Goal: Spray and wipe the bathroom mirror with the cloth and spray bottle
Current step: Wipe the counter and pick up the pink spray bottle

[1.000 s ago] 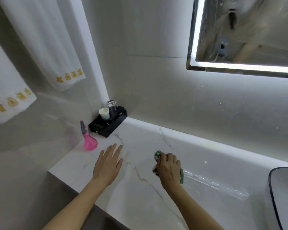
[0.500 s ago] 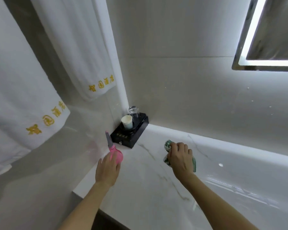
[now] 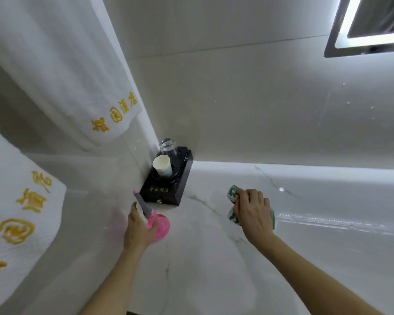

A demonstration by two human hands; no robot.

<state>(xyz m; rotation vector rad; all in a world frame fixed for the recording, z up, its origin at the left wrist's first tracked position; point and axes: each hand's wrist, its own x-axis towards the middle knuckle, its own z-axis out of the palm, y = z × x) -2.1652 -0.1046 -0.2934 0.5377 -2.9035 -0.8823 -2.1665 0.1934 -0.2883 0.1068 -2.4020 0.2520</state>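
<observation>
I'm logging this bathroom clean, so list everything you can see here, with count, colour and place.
spray bottle: one, pink with grey nozzle, counter's left end
cloth: one, green and white, bunched on the counter
mirror: one, lit edge, upper right
counter: one, white marble
tray: one, black, corner
paper cup: one, white, on the tray
glass: one, clear, behind the cup
towels: two, white with gold lettering, left
left hand: grips the spray bottle
right hand: grips the cloth
</observation>
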